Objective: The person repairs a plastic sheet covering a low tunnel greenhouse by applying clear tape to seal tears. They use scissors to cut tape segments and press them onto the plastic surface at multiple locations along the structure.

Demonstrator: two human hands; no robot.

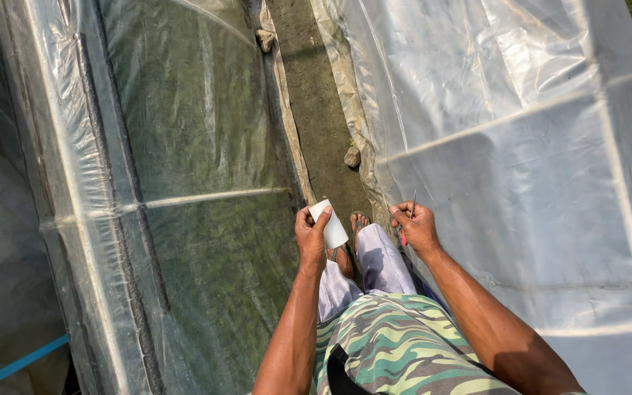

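My left hand (311,235) grips a small white cup or roll (330,222), tilted, above my feet. My right hand (416,227) is closed on a thin tool with a metal tip and a red handle (407,223), close to the clear plastic sheet (521,161) of the low tunnel on my right. I stand on a narrow dirt path (316,110) between two plastic-covered tunnels, in sandals, light trousers and a camouflage shirt.
The left tunnel (184,168) is clear plastic over hoops, with green plants dimly visible inside. Stones (352,156) weigh down the plastic edges along the path. A blue strip (16,364) shows at the bottom left. Grass lies at the top right.
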